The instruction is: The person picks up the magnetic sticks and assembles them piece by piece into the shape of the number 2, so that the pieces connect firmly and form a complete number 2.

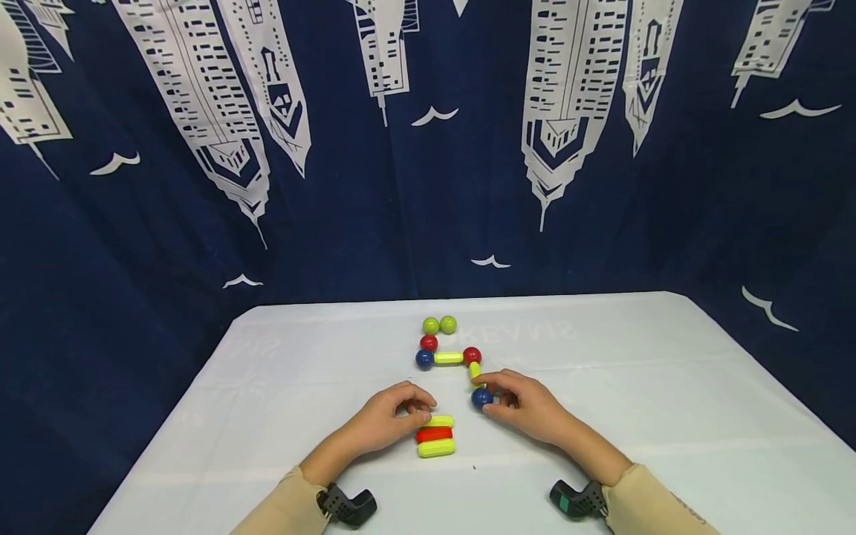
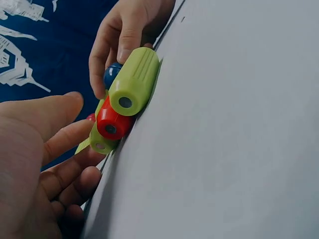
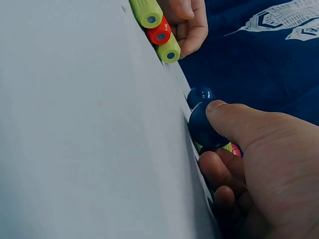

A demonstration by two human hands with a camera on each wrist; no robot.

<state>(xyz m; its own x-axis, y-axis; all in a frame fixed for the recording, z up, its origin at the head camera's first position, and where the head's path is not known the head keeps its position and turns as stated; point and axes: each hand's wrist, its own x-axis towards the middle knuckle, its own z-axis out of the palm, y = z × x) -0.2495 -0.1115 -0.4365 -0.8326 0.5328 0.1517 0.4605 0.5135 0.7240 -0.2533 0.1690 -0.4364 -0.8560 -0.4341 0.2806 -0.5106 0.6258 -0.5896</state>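
My right hand (image 1: 528, 405) holds a blue ball (image 1: 481, 399), its thumb (image 3: 229, 117) on the ball's near side and the fingers around the far side. The ball sits at the near end of a yellow-green rod (image 1: 475, 374), whose other end meets a red ball (image 1: 472, 356). From that red ball another yellow-green rod (image 1: 448, 358) runs left to a second blue ball (image 1: 424, 360). My left hand (image 1: 391, 416), fingers loosely bent, is beside a row of short rods: yellow-green (image 1: 441, 421), red (image 1: 435, 434) and yellow-green (image 1: 436, 448). Its thumb stands apart from them in the left wrist view.
Another red ball (image 1: 429, 342) lies right behind the second blue ball. Two green balls (image 1: 439, 325) are side by side farther back. The white table (image 1: 301, 357) ends at a dark blue printed curtain (image 1: 401, 223). Each wrist carries a black camera (image 1: 348, 507).
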